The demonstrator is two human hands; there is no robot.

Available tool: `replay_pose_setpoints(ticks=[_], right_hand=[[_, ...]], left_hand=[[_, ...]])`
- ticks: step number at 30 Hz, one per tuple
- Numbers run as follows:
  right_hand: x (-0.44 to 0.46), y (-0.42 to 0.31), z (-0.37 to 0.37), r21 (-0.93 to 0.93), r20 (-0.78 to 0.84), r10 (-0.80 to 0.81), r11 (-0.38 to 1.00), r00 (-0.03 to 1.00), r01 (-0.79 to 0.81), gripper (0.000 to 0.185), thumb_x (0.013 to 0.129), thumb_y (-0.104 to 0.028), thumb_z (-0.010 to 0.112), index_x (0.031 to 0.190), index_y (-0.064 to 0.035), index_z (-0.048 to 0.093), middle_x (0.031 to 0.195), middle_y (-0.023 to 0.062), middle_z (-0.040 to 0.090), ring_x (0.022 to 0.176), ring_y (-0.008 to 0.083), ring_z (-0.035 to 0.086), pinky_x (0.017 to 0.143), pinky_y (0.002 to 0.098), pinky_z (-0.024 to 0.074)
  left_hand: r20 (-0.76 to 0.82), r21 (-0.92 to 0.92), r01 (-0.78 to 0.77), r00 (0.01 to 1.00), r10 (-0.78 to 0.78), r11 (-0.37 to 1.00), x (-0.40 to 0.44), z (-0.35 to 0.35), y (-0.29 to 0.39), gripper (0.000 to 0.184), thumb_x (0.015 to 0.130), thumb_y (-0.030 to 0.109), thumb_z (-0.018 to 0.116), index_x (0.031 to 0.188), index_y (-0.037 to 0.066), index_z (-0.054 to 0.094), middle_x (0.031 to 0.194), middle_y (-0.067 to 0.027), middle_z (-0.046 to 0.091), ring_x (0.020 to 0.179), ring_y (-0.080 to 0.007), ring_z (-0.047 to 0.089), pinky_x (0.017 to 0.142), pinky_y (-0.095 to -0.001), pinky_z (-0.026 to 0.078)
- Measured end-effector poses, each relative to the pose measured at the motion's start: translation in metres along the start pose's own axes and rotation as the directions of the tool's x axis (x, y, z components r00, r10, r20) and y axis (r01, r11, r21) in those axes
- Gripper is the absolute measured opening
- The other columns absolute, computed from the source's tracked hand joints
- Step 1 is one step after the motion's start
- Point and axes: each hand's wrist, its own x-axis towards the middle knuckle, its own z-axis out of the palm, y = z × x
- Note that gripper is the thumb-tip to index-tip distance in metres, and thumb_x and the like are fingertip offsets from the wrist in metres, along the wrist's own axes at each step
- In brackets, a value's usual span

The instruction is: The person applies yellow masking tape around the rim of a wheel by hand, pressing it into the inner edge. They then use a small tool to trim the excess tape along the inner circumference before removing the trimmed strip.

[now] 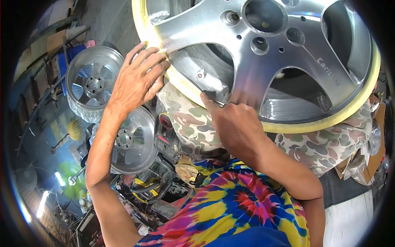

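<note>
Three alloy wheels showed in a cluttered workshop. Main wheel point(253, 68), lettered and five-spoked or so, filled 12 to 3 o'clock, resting on camouflage fabric point(191, 127); yellow strip point(345, 113) ran round its edge. Upper spare wheel point(94, 85) sat at 10 o'clock, lower spare wheel point(124, 139) at 8, blue-grey floor point(41, 133) around 9 with a yellow brush point(75, 129). Tie-dye shirt point(251, 201) at 6.

Hands were apart, both on the main wheel. Left hand point(140, 80): fingers slightly bent, close together, tips on the edge at the wheel's 8 o'clock; couldn't tell if clamped or just resting. Right hand point(236, 125): index finger out, tip touching the lip near the wheel's 7 o'clock, other fingers curled; palm hidden, so couldn't tell if it held anything.

Main wheel's top was cut off by the frame at 12. Window gaps lay open between spokes; grey ground point(111, 24) was open at 11.
</note>
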Motion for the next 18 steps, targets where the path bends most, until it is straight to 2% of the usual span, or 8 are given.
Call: replay_pose_setpoints(ticks=[4, 6, 10, 12, 13, 15, 18], right_hand=[[-0.001, -0.001, -0.003, -0.019, 0.0, 0.007, 1.0, 1.0, -0.007, 0.063, 0.086, 0.001, 0.059, 0.149, 0.0091, 0.06, 0.074, 0.024, 0.072, 0.073, 0.0421, 0.075, 0.07, 0.0517, 0.0599], [-0.001, -0.003, -0.008, -0.032, 0.053, 0.062, 0.998, 0.997, -0.06, 0.065, 0.087, 0.001, 0.059, 0.151, 0.006, 0.058, 0.077, 0.0244, 0.073, 0.075, 0.0426, 0.076, 0.071, 0.0519, 0.0605], [-0.001, -0.004, -0.019, -0.011, 0.141, 0.084, 0.996, 0.986, -0.083, 0.064, 0.089, -0.001, 0.06, 0.154, 0.0036, 0.056, 0.079, 0.0238, 0.074, 0.077, 0.0417, 0.077, 0.072, 0.0507, 0.0616], [-0.003, -0.007, -0.015, 0.038, 0.196, -0.004, 0.999, 0.981, -0.003, 0.064, 0.091, -0.002, 0.061, 0.154, 0.0043, 0.054, 0.081, 0.0234, 0.075, 0.079, 0.0406, 0.077, 0.073, 0.0496, 0.0624], [-0.003, -0.007, -0.01, 0.032, 0.194, 0.003, 0.999, 0.981, -0.01, 0.064, 0.091, -0.002, 0.061, 0.154, 0.0043, 0.054, 0.081, 0.0234, 0.075, 0.079, 0.0406, 0.077, 0.073, 0.0496, 0.0624], [-0.004, -0.005, 0.002, 0.015, 0.132, -0.091, 0.996, 0.987, 0.089, 0.068, 0.095, -0.007, 0.062, 0.162, -0.001, 0.049, 0.079, 0.0236, 0.074, 0.072, 0.0408, 0.076, 0.068, 0.0516, 0.0601], [-0.004, 0.0, 0.001, 0.025, 0.118, -0.04, 0.999, 0.992, 0.038, 0.069, 0.093, -0.005, 0.063, 0.16, 0.0005, 0.049, 0.077, 0.0241, 0.073, 0.071, 0.0421, 0.076, 0.069, 0.0517, 0.0604]], left_hand=[[0.026, -0.017, -0.006, 1.0, 0.007, 1.0, 0.001, 0.004, 0.003, 0.032, 0.088, 0.013, 0.074, 0.12, 0.008, 0.075, 0.131, -0.0063, 0.068, 0.134, -0.0269, 0.061, 0.129, -0.0544, 0.039], [0.04, -0.046, -0.016, 0.999, 0.018, 0.999, 0.001, 0.004, 0.003, 0.041, 0.083, 0.007, 0.073, 0.123, 0.008, 0.074, 0.13, -0.0086, 0.067, 0.134, -0.029, 0.061, 0.128, -0.0561, 0.04], [0.032, -0.058, -0.027, 0.999, 0.029, 0.998, 0.0, 0.003, 0.003, 0.041, 0.082, 0.007, 0.073, 0.123, 0.008, 0.074, 0.129, -0.0091, 0.067, 0.133, -0.0291, 0.061, 0.127, -0.0564, 0.041], [0.035, -0.077, -0.028, 0.999, 0.031, 0.997, 0.001, 0.002, 0.003, 0.042, 0.081, 0.006, 0.073, 0.123, 0.008, 0.074, 0.129, -0.0094, 0.067, 0.132, -0.0297, 0.062, 0.127, -0.0564, 0.042], [0.029, -0.08, -0.033, 0.999, 0.036, 0.996, 0.002, 0.002, 0.003, 0.042, 0.081, 0.006, 0.073, 0.123, 0.008, 0.074, 0.129, -0.0094, 0.067, 0.132, -0.0297, 0.062, 0.127, -0.0564, 0.042], [0.045, -0.06, -0.023, 0.999, 0.025, 0.998, 0.001, 0.001, 0.003, 0.031, 0.087, 0.012, 0.075, 0.118, 0.009, 0.074, 0.13, -0.0065, 0.067, 0.134, -0.0273, 0.061, 0.128, -0.0551, 0.04], [0.055, -0.069, -0.03, 0.998, 0.034, 0.997, 0.001, 0.001, 0.004, 0.031, 0.087, 0.012, 0.074, 0.118, 0.009, 0.074, 0.131, -0.0073, 0.067, 0.135, -0.0281, 0.061, 0.128, -0.0556, 0.04]])
